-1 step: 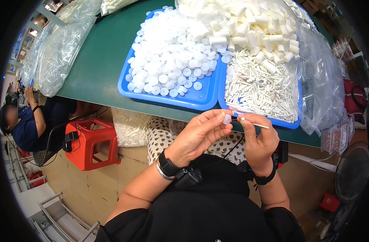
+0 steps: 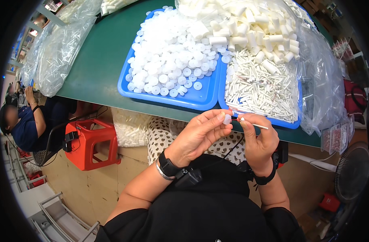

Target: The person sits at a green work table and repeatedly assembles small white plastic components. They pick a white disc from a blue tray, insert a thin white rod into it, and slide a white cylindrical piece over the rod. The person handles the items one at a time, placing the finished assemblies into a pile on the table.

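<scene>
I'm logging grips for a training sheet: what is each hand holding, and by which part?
The left hand pinches a round translucent white plastic disc by its edge; the right hand pinches a thin white rod-shaped piece near its disc-side end.

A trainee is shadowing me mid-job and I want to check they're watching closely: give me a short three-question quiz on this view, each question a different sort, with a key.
1. Open question: what does the person's left hand pinch between thumb and fingers?
2. True or false: the person's right hand is holding nothing.
3. Fill in the blank: the red plastic stool stands on the floor to the person's ____.

Key:
1. A small, round, translucent white plastic disc.
2. False: the right hand holds a slim, straight white rod.
3. Left.
</scene>
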Action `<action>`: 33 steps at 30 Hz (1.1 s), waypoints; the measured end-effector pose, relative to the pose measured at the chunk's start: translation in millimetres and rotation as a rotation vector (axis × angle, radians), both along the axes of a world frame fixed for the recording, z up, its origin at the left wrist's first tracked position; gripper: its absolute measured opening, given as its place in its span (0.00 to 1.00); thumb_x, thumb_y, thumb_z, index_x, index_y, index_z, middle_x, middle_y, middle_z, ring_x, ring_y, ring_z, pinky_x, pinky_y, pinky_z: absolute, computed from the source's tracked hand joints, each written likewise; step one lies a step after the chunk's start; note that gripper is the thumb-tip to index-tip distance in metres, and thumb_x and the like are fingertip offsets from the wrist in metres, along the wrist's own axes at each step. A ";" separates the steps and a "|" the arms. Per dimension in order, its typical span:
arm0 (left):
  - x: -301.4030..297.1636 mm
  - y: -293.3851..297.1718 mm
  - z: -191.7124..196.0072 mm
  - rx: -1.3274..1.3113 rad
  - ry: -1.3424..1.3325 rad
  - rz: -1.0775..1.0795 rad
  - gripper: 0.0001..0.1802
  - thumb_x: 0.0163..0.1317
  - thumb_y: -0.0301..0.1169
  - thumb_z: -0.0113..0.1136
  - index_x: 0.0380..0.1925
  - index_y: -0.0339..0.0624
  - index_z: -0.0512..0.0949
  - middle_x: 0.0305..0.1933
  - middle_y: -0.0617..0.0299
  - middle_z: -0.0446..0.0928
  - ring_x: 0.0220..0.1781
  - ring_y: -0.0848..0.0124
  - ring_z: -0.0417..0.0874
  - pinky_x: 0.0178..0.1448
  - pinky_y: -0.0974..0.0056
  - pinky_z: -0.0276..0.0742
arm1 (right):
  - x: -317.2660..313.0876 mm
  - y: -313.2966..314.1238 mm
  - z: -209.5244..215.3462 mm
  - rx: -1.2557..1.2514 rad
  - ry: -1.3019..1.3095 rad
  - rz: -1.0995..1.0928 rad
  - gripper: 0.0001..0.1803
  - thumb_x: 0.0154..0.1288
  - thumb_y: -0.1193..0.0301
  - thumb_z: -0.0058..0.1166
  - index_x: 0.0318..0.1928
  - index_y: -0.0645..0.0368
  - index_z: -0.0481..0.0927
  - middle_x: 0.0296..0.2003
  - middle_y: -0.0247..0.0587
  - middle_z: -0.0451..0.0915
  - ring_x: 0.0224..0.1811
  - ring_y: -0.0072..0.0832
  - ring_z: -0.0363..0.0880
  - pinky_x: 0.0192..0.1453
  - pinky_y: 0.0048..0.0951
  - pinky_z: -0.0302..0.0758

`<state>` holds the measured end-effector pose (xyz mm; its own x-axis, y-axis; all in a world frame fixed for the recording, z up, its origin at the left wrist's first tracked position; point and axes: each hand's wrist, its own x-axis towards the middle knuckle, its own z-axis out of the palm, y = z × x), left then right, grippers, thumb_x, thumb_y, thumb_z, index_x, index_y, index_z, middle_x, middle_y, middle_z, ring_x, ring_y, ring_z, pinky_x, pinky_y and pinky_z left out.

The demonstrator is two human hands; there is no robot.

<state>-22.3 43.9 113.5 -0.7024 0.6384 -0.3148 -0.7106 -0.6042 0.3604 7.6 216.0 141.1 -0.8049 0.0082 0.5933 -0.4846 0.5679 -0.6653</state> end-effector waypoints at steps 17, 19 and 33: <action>2.5 1.8 -10.9 0.101 0.014 -0.036 0.16 0.72 0.34 0.55 0.52 0.35 0.74 0.45 0.61 0.79 0.44 0.77 0.81 0.51 0.71 0.79 | 1.5 -2.5 -1.7 -0.083 -0.013 0.025 0.06 0.62 0.80 0.62 0.39 0.65 0.78 0.33 0.44 0.84 0.35 0.32 0.85 0.40 0.26 0.80; 1.4 1.7 -9.7 0.131 -0.047 -0.010 0.16 0.72 0.34 0.54 0.53 0.34 0.74 0.45 0.61 0.79 0.43 0.77 0.80 0.49 0.71 0.78 | -0.8 -0.2 -1.0 -0.033 0.041 0.056 0.07 0.60 0.80 0.63 0.38 0.64 0.79 0.32 0.44 0.84 0.33 0.33 0.85 0.37 0.27 0.79; -0.5 -2.4 -4.6 -0.020 0.040 0.078 0.15 0.70 0.31 0.57 0.53 0.34 0.74 0.45 0.60 0.79 0.44 0.74 0.81 0.50 0.71 0.80 | 7.6 16.0 27.0 0.303 -0.284 0.035 0.07 0.58 0.76 0.65 0.35 0.65 0.82 0.27 0.43 0.82 0.25 0.34 0.81 0.29 0.29 0.75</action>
